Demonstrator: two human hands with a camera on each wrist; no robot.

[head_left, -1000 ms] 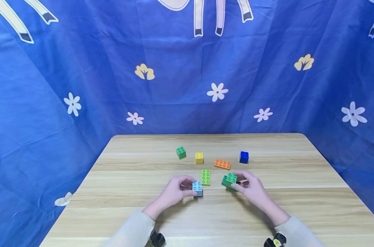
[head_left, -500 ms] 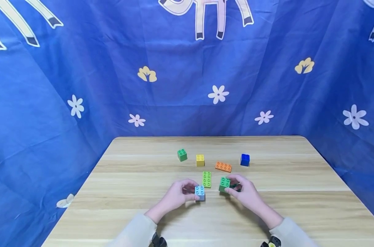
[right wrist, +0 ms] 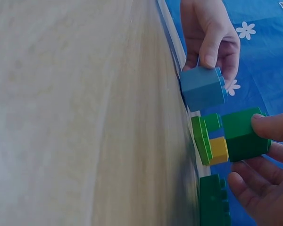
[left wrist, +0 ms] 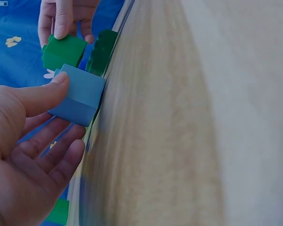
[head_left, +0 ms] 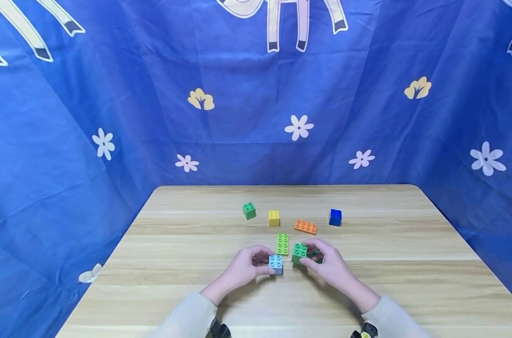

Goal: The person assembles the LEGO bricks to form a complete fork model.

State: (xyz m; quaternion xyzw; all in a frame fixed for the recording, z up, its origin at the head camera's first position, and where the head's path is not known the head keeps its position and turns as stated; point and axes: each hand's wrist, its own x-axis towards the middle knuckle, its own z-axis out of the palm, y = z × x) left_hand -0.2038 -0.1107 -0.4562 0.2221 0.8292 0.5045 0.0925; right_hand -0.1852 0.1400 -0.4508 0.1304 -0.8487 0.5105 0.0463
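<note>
Between thumb and fingers, my left hand (head_left: 246, 268) pinches a light blue toy building brick (head_left: 275, 265), low over the table. My right hand (head_left: 329, 266) grips a green brick (head_left: 299, 252) by its sides, a short gap to the right of the blue one. Both bricks have their studs up. A dark green brick (right wrist: 214, 200) rests on the table below my right hand, mostly covered by the fingers in the head view. Just behind the two held bricks lies a flat lime green brick (head_left: 283, 244).
Farther back on the wooden table (head_left: 175, 244) are another green brick (head_left: 249, 211), a yellow brick (head_left: 274, 218), a flat orange brick (head_left: 306, 227) and a dark blue brick (head_left: 335, 218). A blue patterned cloth (head_left: 239, 131) hangs behind the table.
My right hand has carried the green brick leftward, away from above the dark green brick. My left hand has shifted slightly right with the light blue brick, so the two held bricks are closer.
</note>
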